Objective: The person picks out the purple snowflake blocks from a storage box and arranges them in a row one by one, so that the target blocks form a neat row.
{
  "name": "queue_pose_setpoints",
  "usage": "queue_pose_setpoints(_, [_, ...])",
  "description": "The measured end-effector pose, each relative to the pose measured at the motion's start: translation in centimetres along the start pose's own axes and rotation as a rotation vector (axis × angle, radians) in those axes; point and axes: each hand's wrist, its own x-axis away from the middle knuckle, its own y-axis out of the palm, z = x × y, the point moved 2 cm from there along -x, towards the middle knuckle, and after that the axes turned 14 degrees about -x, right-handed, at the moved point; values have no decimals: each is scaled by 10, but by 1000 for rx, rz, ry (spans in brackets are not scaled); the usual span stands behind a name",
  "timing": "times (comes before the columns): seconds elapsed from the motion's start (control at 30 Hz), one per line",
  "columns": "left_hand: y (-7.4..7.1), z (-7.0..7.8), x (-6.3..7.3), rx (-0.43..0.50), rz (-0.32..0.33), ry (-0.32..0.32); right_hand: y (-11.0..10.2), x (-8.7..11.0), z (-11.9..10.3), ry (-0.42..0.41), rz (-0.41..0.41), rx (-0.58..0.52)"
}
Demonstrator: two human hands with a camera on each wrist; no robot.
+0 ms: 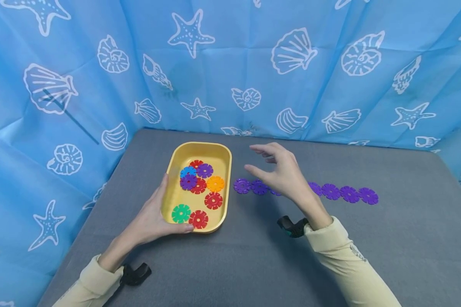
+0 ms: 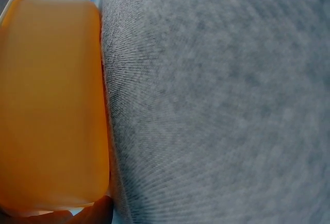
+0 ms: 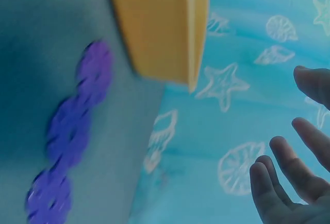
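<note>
Along the left side of a yellow tray (image 1: 229,170), my left hand (image 1: 150,219) holds its near-left corner, thumb along the near rim and fingers against the outer left wall. The tray's orange-looking wall (image 2: 54,105) fills the left of the left wrist view. Inside lie flower-shaped notched discs: several red ones (image 1: 213,200), a green one (image 1: 181,213), an orange one (image 1: 215,183), a blue one and two purple. My right hand (image 1: 282,170) is raised right of the tray, fingers spread and holding nothing. Below it runs a row of purple notched discs (image 1: 331,192), partly hidden by the hand.
A grey cloth-covered table (image 1: 230,264) carries everything. Blue curtains (image 1: 223,68) printed with shells and starfish hang behind the table and at its sides. Black straps with mounts (image 1: 292,226) sit at both wrists.
</note>
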Motion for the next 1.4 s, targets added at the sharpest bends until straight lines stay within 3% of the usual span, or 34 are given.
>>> queue_pose_setpoints(0.37, [-1, 1, 1, 5, -19, -9, 47, -29, -37, -90, -76, -136])
queue_pose_setpoints(0.57, [-2, 0, 1, 2, -15, -2, 79, -44, -45, -125, -104, -230])
queue_pose_setpoints(0.73, [-2, -1, 1, 7, -22, 6, 104, -54, -45, -137, -123, -231])
queue_pose_setpoints(0.93, [-1, 0, 1, 14, -36, 7, 131, -60, -33, -110, -161, -202])
queue_pose_setpoints(1.23, [-1, 0, 2, 23, -27, 15, 150, -62, -15, 61, -240, -329])
queue_pose_setpoints(1.4, [-1, 0, 2, 18, -27, 8, 155, -64, -3, 99, -243, -260])
